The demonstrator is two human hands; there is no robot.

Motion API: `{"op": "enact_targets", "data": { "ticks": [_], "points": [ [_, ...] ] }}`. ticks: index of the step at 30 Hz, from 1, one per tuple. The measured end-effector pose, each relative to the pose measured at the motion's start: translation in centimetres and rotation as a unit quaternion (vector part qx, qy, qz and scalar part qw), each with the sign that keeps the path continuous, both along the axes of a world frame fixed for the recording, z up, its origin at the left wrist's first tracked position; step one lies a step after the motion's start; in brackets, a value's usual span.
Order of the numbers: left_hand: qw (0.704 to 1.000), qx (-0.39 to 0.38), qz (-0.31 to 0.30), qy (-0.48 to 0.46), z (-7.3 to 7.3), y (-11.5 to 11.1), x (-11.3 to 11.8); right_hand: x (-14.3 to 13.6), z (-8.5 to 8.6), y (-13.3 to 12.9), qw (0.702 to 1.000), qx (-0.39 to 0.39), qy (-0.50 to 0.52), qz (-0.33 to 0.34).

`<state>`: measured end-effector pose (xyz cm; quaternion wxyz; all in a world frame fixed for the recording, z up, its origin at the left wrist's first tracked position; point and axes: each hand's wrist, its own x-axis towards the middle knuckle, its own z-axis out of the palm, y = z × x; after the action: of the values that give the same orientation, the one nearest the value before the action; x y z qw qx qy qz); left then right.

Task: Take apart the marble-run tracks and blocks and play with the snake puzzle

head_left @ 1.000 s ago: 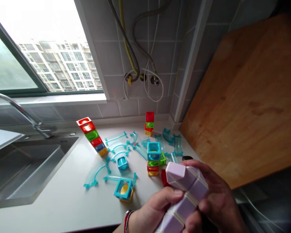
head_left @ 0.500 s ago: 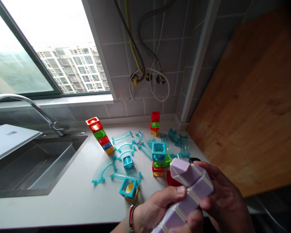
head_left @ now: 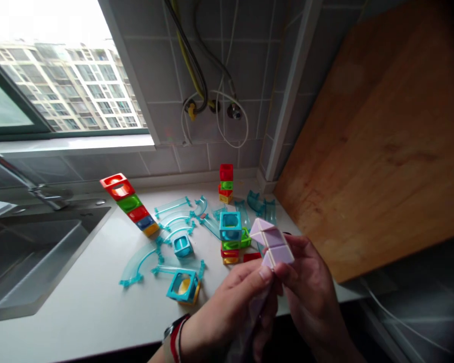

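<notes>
A light purple snake puzzle (head_left: 274,239) with white edges is held between both hands, its top segments folded into a compact bend. My left hand (head_left: 232,297) is closed on the lower part, thumb pressed near the middle joint; that lower length is dim and partly hidden by the fingers. Gripping the bent upper segments from the right side is my right hand (head_left: 312,287), its thumb close to the left thumb. Just behind the puzzle stands a stack topped by a blue cube (head_left: 230,226), with a red piece (head_left: 252,257) lying beside it.
A leaning tower of coloured cubes (head_left: 129,204) stands left, near the sink (head_left: 53,262). Translucent blue track pieces (head_left: 142,262) lie across the white counter (head_left: 79,312). A smaller stack (head_left: 226,182) is at the back. A wooden board (head_left: 382,151) leans on the right.
The snake puzzle has turned in my hands, so its upper segments show another face and its lower part points down. Both hands have come closer together. The camera view has shifted right.
</notes>
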<state>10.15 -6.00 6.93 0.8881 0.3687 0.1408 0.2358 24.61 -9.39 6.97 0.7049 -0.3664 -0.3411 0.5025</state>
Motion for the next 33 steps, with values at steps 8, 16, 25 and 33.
{"op": "enact_targets", "data": {
  "ticks": [8,16,25,33],
  "points": [
    [0.995,0.072,0.063,0.032,0.0,-0.3,0.1,-0.4,0.3,0.6,0.999,-0.018,0.010,0.032],
    [0.997,-0.052,-0.028,-0.058,0.3,-0.6,0.0,0.1,0.2,0.3,0.984,-0.033,0.045,0.168],
    [0.978,-0.147,-0.103,-0.106,0.0,-0.9,0.2,0.8,-0.1,0.1,0.960,-0.030,0.095,0.261],
    [0.999,0.005,0.023,0.045,0.2,-1.0,1.3,0.8,1.3,-0.2,0.986,-0.046,-0.002,0.160]
  ]
}}
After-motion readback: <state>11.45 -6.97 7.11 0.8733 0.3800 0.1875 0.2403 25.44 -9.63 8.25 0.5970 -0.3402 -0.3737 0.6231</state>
